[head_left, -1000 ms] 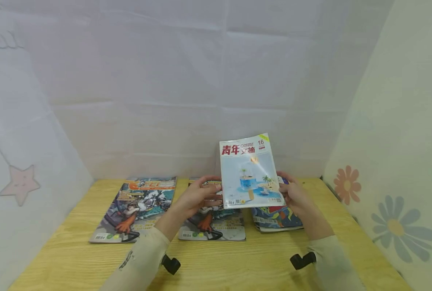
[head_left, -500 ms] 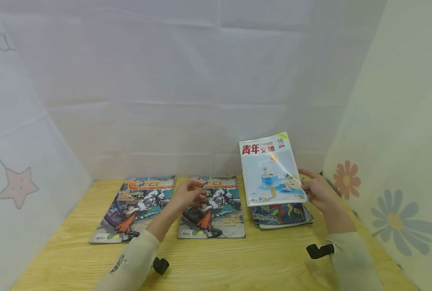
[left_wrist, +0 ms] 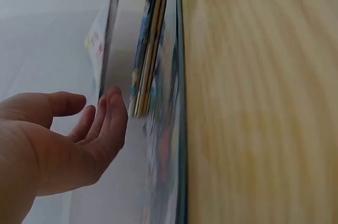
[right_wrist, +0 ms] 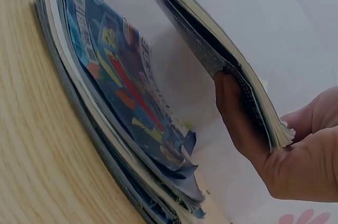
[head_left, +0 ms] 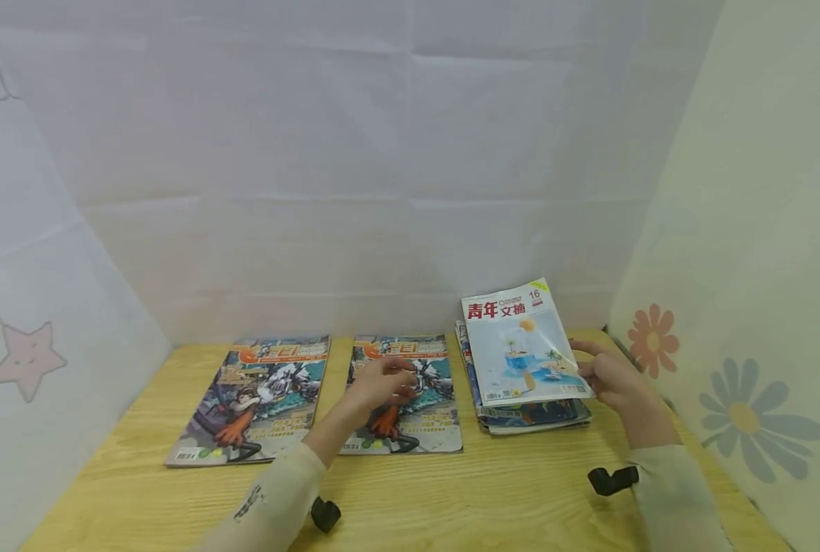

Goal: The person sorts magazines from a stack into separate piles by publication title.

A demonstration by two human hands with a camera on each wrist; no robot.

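My right hand [head_left: 606, 377] grips the right edge of a light blue magazine [head_left: 523, 345] with red characters on its cover, tilted just above a stack of magazines [head_left: 527, 414] at the table's right. In the right wrist view my fingers [right_wrist: 237, 121] lie under the magazine [right_wrist: 211, 49], thumb on top, above the stack [right_wrist: 116, 118]. My left hand [head_left: 382, 383] hovers with loosely curled fingers over the middle comic magazine [head_left: 410, 414] and holds nothing. The left wrist view shows the left hand [left_wrist: 68, 134] beside magazine edges [left_wrist: 156, 76].
A second comic magazine [head_left: 258, 399] lies flat at the left of the wooden table [head_left: 485, 491]. White sheets wall the back and left; a flowered panel [head_left: 741, 414] stands at the right. Black wrist mounts [head_left: 610, 480] show near both sleeves.
My left hand let go of the light blue magazine and drew back left over the middle comic. My right hand carried the magazine right and lowered it toward the stack.
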